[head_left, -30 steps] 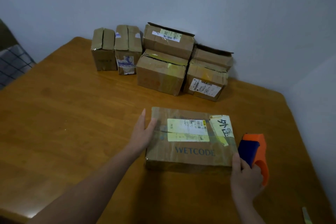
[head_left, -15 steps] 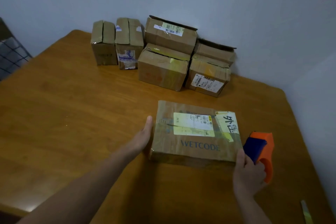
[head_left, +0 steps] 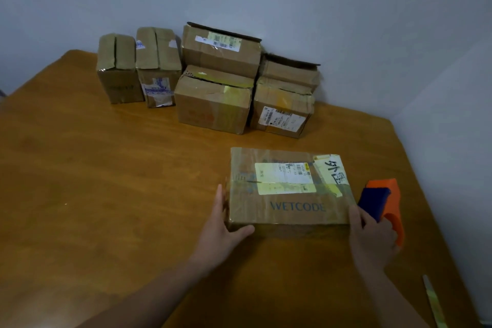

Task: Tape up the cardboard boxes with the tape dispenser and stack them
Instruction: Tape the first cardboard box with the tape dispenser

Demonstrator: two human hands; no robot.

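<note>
A flat cardboard box (head_left: 288, 210) printed WETCODE, with a white label and yellow tape on top, lies on the wooden table (head_left: 106, 181). My left hand (head_left: 223, 224) rests against its left side, thumb curled round the near left corner. My right hand (head_left: 372, 239) holds the orange and blue tape dispenser (head_left: 386, 202) at the box's right end, with the index finger touching the near right corner. Behind, against the wall, stand several more cardboard boxes (head_left: 213, 104), some stacked in twos.
A strip of yellowish tape (head_left: 434, 301) lies near the table's front right edge. The wall closes off the back and right side. Bare tabletop stretches to the left of the flat box.
My left hand slid down from the box's left top edge to its near left corner. The right hand with the dispenser has stayed at the box's right end while the view shifted.
</note>
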